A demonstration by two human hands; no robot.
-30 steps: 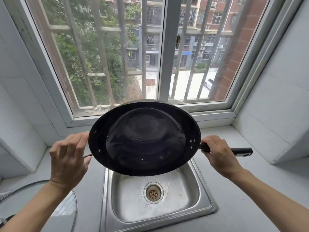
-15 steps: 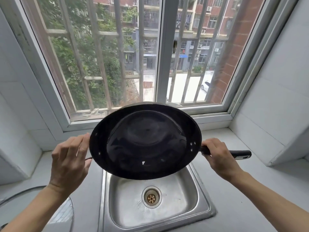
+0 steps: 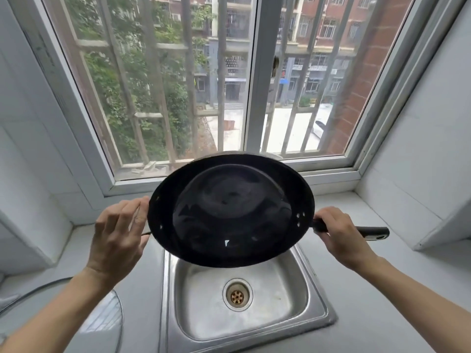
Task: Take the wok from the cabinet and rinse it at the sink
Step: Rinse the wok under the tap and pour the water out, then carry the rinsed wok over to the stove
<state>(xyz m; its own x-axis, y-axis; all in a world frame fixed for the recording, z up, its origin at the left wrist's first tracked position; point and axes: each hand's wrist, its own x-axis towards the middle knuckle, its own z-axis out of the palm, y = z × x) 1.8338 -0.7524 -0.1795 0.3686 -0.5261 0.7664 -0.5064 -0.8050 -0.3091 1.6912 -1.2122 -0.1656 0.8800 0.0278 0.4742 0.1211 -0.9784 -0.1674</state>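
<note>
Over the sink [image 3: 316, 319]: wok [image 3: 230, 210] held tilted, inside facing the camera, above the basin and short of the drain [image 3: 237, 296]
Right hand [image 3: 340, 236]: clamped round the long handle [image 3: 372, 232], beside the wok's rim
Left hand [image 3: 118, 236]: fingers wrapped on the opposite rim and its small loop handle
Handling: stiff metal, likely weighty and lopsided; glossy, so slippery once wet
Best hold: handle plus far rim, both hands
</note>
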